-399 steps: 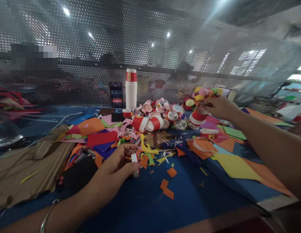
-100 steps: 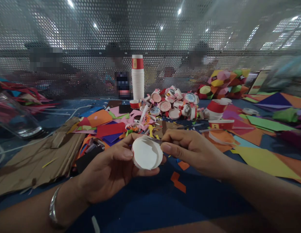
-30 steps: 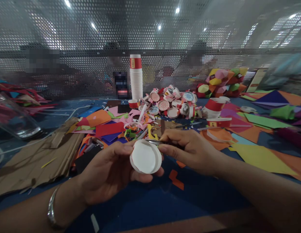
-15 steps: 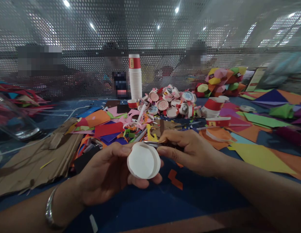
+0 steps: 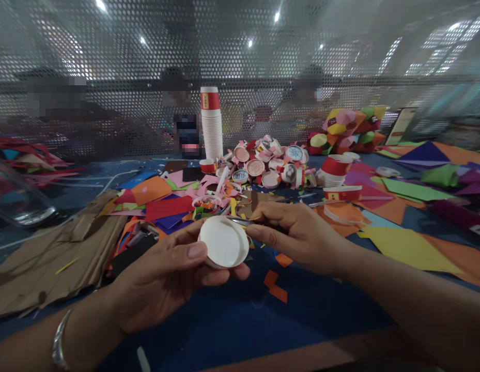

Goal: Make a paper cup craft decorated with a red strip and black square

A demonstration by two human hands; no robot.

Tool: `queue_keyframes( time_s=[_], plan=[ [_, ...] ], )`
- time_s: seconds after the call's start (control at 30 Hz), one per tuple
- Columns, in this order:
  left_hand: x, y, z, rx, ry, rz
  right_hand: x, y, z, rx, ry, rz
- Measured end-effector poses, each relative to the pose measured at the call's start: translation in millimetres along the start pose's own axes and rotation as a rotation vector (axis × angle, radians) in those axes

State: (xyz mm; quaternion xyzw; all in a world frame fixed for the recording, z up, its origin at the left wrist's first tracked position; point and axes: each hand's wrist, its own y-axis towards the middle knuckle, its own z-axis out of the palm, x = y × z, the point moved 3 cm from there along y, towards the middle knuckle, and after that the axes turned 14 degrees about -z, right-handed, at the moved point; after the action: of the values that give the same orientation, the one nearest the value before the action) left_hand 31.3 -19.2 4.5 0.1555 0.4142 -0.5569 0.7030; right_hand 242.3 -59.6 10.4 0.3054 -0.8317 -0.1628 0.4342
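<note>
Left hand point(image 5: 158, 279) is gripping a shallow white cup base point(image 5: 224, 242) — thumb on its left wall, other fingers curling beneath, all clamped on it. The base is hanging above the blue counter point(image 5: 232, 323), its open side facing the camera. Right hand point(image 5: 302, 232) is pinching a thin metal tool point(image 5: 240, 220), fingers clamped on it, handle mostly hidden; the blade is lying at the base's one-o'clock rim — contact hard to tell.

Taking the base as dial centre: a tall stack of paper cups point(image 5: 212, 134) is standing near twelve, a heap of round cup pieces point(image 5: 263, 166) is sitting at one, a yellow sheet point(image 5: 410, 248) is lying at three, orange scraps point(image 5: 277, 293) at four, brown cardboard point(image 5: 49, 258) at nine.
</note>
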Motion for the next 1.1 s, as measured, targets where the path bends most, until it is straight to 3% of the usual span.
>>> queue_keyframes(
  time_s=[0.57, 1.1],
  plan=[
    [1.6, 1.2, 2.1, 0.024, -0.008, -0.026, 3.8, 0.6, 0.8, 0.005, -0.029, -0.062],
    [1.1, 0.8, 3.6, 0.049, -0.024, -0.056, 3.7, 0.5, 1.6, 0.020, 0.005, -0.030]
  ],
)
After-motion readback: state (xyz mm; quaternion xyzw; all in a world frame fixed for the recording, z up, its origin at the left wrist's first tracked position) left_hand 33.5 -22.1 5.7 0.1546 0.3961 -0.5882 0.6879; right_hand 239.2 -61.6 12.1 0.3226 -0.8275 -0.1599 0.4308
